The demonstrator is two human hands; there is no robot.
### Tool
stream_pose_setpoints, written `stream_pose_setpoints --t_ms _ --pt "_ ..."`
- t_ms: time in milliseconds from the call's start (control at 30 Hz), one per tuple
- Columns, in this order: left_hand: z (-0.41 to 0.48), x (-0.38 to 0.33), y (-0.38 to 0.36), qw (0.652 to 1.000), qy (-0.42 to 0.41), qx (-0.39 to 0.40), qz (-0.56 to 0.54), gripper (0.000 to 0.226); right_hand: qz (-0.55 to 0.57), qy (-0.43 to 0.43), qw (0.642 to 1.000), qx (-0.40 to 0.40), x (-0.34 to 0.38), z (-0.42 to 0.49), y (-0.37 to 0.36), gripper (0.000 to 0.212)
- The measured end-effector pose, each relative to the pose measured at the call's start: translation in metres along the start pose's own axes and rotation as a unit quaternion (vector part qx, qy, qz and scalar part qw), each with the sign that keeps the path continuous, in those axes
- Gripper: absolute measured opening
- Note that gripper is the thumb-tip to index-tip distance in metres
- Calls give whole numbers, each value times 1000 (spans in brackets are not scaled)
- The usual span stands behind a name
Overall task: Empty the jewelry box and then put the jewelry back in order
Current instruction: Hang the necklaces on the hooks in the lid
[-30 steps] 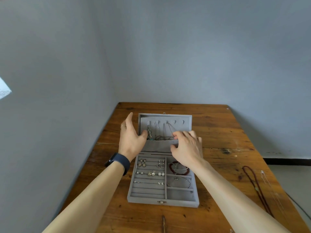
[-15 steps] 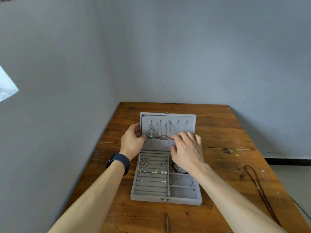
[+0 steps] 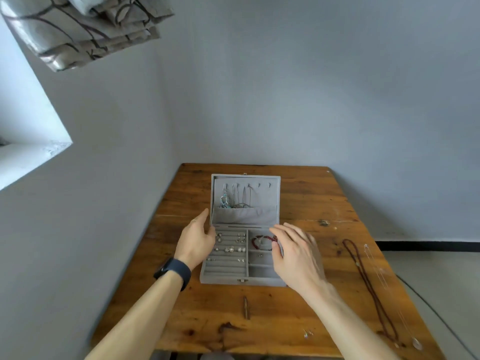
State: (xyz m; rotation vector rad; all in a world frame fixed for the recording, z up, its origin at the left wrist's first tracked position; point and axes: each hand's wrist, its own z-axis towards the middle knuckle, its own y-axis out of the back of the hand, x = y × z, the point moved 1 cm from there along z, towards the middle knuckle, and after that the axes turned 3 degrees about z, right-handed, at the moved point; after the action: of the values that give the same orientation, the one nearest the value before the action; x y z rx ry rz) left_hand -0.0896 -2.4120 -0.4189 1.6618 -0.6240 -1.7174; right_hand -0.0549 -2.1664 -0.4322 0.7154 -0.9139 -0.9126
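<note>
A grey velvet jewelry box [image 3: 223, 279] lies open in the middle of the wooden table [image 3: 298, 307]. Its upright lid [image 3: 267, 201] carries several hanging necklaces [image 3: 235, 197] above a fabric pocket. Earrings [image 3: 230, 248] sit in the left ring rows and a red bead bracelet [image 3: 263, 241] lies in the top right compartment. My left hand [image 3: 198, 239] is beside the box's left edge, fingers relaxed, holding nothing. My right hand [image 3: 296, 253] hovers over the right compartments with fingers spread, empty.
A long brown bead necklace [image 3: 368, 287] and a thin silver chain [image 3: 381, 279] lie on the table's right side. A small earring [image 3: 307, 333] rests near the front edge. Walls border the table at the back and left. A dark watch is on my left wrist.
Both hands have drawn back from the lid's pocket toward me. The left now sits by the box's left edge and the right over the right compartments. The camera has tilted up.
</note>
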Motion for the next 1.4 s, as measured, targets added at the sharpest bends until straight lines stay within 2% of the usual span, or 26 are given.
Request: stream_pose_setpoints --t_ms 167,300,433,600,767,900,1033,1167,1400 --pt "-78 13 -25 988 -94 -33 115 59 18 -34 999 -22 -2 -72 25 31" --pt "-126 20 -47 978 -127 -40 160 59 24 -67 997 -15 -9 -133 35 31" --pt "-150 23 -64 971 -132 -15 197 60 34 -122 991 -36 -33 -187 39 25" --pt "-164 34 -79 963 -110 30 242 57 -39 -209 977 -31 -67 -217 50 32" --pt "-170 37 -85 954 -98 31 283 75 -129 -273 953 25 -90 -216 59 48" --pt "-170 36 -85 955 -89 35 280 69 -135 -254 957 40 -89 -220 55 46" --pt "-171 35 -85 954 -84 34 287 67 -80 -193 978 -1 -85 -225 50 40" --pt "-171 37 -86 952 -83 39 292 67 -57 -183 981 -25 -94 -229 50 46" --pt "-172 37 -86 958 -93 26 272 72 -37 -83 993 -72 -103 -232 59 26"
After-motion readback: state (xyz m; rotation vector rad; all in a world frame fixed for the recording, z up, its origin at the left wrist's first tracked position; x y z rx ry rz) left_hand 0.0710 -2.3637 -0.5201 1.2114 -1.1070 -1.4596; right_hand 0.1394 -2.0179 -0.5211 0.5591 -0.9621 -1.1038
